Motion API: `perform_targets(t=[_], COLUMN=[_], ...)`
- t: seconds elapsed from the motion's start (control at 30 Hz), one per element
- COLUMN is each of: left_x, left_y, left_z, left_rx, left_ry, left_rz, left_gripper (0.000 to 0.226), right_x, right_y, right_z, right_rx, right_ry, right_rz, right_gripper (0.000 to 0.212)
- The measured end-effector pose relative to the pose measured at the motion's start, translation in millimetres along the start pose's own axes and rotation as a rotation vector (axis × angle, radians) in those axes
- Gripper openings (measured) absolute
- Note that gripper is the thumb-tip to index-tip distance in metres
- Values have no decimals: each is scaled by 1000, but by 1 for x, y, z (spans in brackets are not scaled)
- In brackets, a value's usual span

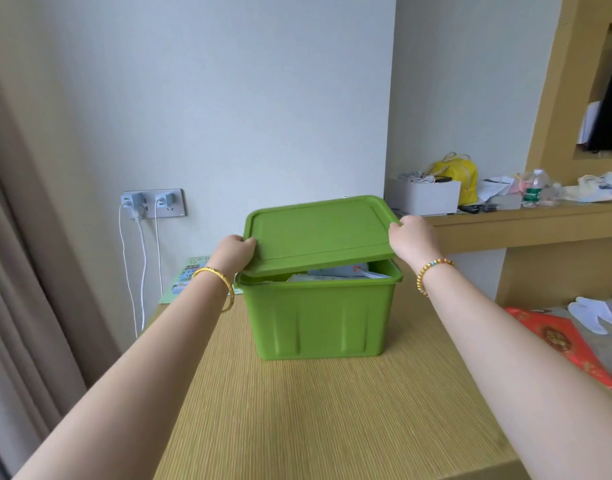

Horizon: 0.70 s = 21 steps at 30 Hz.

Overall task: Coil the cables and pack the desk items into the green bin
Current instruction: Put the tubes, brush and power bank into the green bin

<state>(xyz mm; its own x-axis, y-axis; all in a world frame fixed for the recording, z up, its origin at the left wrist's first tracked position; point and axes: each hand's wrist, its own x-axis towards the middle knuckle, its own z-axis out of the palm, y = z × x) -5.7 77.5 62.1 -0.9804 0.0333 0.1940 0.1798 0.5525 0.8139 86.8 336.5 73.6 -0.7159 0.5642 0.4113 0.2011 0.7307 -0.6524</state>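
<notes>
The green bin (318, 320) stands mid-worktop (332, 410), papers showing under its raised lid (320, 232), so the packing looks nearly finished; only closing seems left. The lid hangs tilted, its near edge low over the rim. The left hand (233, 251) grips its left edge, the right hand (413, 239) its right corner, fingers curled round. Two white cables (140, 258) hang plugged into the wall.

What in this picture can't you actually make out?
- Head view: most of the green bin's contents, covered by the green lid that the left hand and right hand hold above it.
- The fingertips, curled under the lid's edges.
- The water bottle's label, too small.
- The white cables' lower ends, behind the table.
</notes>
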Motion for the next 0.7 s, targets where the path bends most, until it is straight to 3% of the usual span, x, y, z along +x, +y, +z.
perform_targets(t=[0.1, 0.3, 0.47, 0.57, 0.7], left_x=[2, 6, 6, -1, -17], left_y=[-11, -25, -31, -35, -42], left_z=[7, 7, 4, 12, 20], left_rx=[12, -41, -101, -305, -547], left_ry=[-50, -20, -49, -40, -102], left_rz=[-38, -41, -148, -211, -302], left_gripper=[20, 26, 26, 15, 14], right_x=[-3, -7, -6, -12, -23], right_y=[8, 17, 17, 22, 30], right_z=[5, 18, 21, 22, 37], right_rx=[-142, -207, -149, 15, 670], right_ry=[-76, -203, -234, -264, -360], right_rz=[45, 42, 40, 107, 486], right_gripper=[17, 41, 16, 13, 38])
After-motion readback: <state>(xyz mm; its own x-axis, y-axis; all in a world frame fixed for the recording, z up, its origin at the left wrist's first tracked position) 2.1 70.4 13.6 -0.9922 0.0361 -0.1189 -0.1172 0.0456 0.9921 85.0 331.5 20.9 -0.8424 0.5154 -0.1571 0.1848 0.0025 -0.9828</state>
